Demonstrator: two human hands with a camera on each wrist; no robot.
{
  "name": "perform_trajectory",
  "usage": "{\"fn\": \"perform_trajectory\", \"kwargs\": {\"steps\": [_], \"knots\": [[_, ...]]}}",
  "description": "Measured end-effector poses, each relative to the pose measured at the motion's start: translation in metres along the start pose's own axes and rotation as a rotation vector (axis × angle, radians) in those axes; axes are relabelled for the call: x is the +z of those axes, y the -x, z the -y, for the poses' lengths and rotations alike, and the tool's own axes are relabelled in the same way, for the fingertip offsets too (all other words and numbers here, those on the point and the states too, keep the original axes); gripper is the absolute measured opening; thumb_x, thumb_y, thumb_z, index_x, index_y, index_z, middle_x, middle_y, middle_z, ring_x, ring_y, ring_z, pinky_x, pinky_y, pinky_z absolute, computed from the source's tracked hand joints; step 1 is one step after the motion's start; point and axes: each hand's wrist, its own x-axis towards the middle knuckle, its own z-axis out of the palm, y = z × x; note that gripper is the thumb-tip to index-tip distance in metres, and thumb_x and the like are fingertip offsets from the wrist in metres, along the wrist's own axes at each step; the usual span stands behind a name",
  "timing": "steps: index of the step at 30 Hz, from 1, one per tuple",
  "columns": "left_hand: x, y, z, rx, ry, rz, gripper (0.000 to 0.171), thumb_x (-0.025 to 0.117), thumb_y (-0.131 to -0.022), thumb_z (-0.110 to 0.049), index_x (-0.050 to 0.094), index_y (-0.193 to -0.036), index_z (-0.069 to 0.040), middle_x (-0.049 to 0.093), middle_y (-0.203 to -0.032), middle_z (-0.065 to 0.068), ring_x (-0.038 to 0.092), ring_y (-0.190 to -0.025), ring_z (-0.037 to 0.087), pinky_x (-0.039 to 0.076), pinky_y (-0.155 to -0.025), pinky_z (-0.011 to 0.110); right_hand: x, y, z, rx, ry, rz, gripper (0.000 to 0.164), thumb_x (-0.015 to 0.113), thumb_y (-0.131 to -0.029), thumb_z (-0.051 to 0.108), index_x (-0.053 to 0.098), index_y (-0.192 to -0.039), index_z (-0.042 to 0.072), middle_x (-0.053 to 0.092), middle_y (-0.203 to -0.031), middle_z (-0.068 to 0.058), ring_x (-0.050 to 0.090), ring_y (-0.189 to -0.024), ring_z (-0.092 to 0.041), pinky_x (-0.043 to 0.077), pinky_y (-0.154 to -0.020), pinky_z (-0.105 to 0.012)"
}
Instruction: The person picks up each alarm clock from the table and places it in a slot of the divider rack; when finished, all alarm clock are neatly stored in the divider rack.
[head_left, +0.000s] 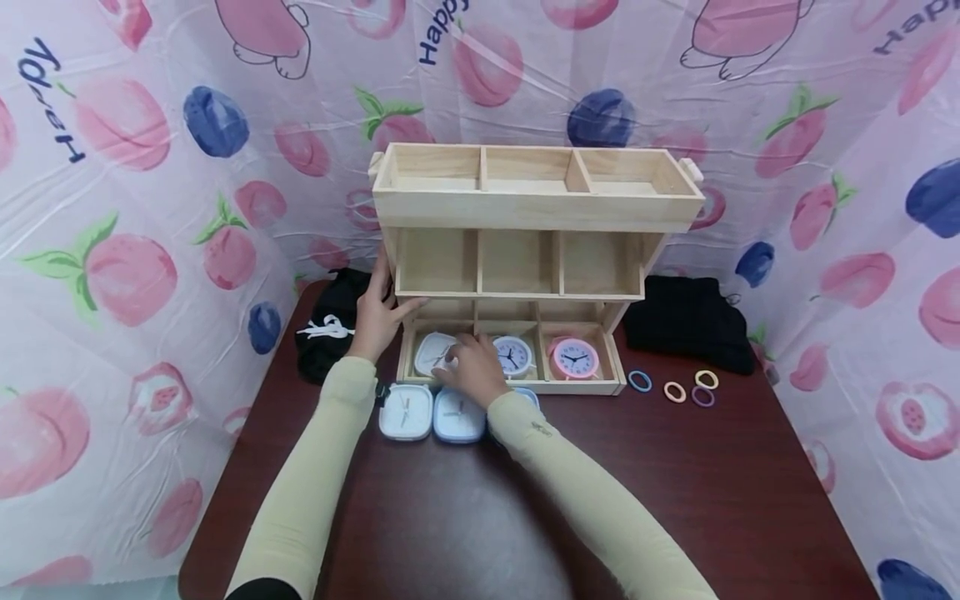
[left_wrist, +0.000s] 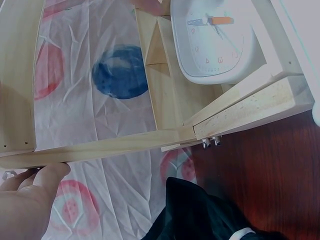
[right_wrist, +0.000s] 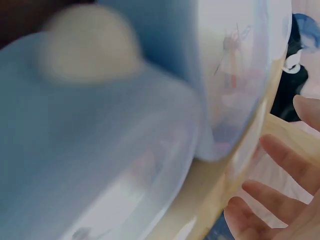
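A three-tier wooden storage rack [head_left: 536,212] stands at the back of the table. My left hand [head_left: 375,317] grips its left side, thumb across the front and fingers along the outer edge. My right hand [head_left: 474,367] hovers over the bottom tier, fingers spread and holding nothing. Beneath its fingertips a white square alarm clock [head_left: 432,353] lies in the left compartment. A round white clock [head_left: 512,357] sits in the middle one, a pink clock [head_left: 575,358] in the right. In front stand another white clock [head_left: 406,412], a blue clock [head_left: 459,417] and a second blue one, mostly hidden by the right wrist.
A black drawstring pouch [head_left: 322,333] with white cord lies left of the rack, and a black cloth bag [head_left: 686,321] lies right of it. Several small rings, including a blue ring [head_left: 640,381] and a purple ring [head_left: 702,397], lie on the dark table [head_left: 637,475]. Fruit-print cloth hangs around.
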Motion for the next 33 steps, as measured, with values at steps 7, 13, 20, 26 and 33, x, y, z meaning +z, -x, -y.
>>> {"fn": "perform_trajectory", "kwargs": {"steps": [7,13,20,26,33], "knots": [[0.0,-0.001,0.0,0.019,0.008,0.005,0.108,0.084,-0.094,-0.017,0.013,-0.17,-0.049,0.02,-0.179,-0.009,0.026,-0.164,0.024,0.037,-0.13,0.047,-0.021,0.046,-0.022,0.003,-0.045,-0.059,0.042,0.086,-0.089,0.044,0.081,-0.108,0.007,0.07,-0.112,-0.014,0.059,-0.113,-0.035,0.05,-0.104,-0.049],[0.0,-0.001,-0.001,0.004,0.001,0.002,0.109,0.084,-0.094,-0.016,0.013,-0.169,-0.05,0.02,-0.179,-0.009,0.026,-0.164,0.022,0.037,-0.131,0.045,-0.025,0.092,-0.05,0.043,-0.052,-0.072,0.059,0.091,-0.083,0.047,0.078,-0.125,0.008,0.067,-0.128,-0.018,0.054,-0.122,-0.041,0.046,-0.108,-0.057],[0.0,-0.004,-0.001,-0.001,0.008,0.005,0.111,0.08,-0.095,-0.005,0.008,-0.173,-0.038,0.017,-0.181,0.001,0.023,-0.165,0.027,0.032,-0.133,0.05,-0.022,0.126,-0.076,-0.062,-0.084,-0.08,0.067,0.098,-0.075,0.045,0.078,-0.126,0.007,0.057,-0.153,-0.019,0.046,-0.141,-0.044,0.042,-0.115,-0.068],[0.001,-0.003,0.0,0.001,-0.037,0.018,0.11,0.079,-0.097,-0.009,0.006,-0.173,-0.039,0.012,-0.181,-0.005,0.02,-0.166,0.029,0.034,-0.132,0.052,-0.018,0.146,-0.09,-0.088,-0.086,-0.077,0.077,0.102,-0.071,0.033,0.073,-0.137,0.006,0.051,-0.159,-0.017,0.043,-0.145,-0.043,0.045,-0.112,-0.067],[-0.001,-0.001,-0.001,0.008,-0.039,0.024,0.108,0.081,-0.096,-0.018,0.008,-0.17,-0.05,0.014,-0.179,-0.013,0.022,-0.166,0.028,0.037,-0.13,0.051,-0.019,0.171,-0.099,0.015,-0.141,-0.065,0.073,0.099,-0.076,0.029,0.07,-0.142,0.013,0.054,-0.155,-0.022,0.052,-0.141,-0.042,0.049,-0.114,-0.063]]}}
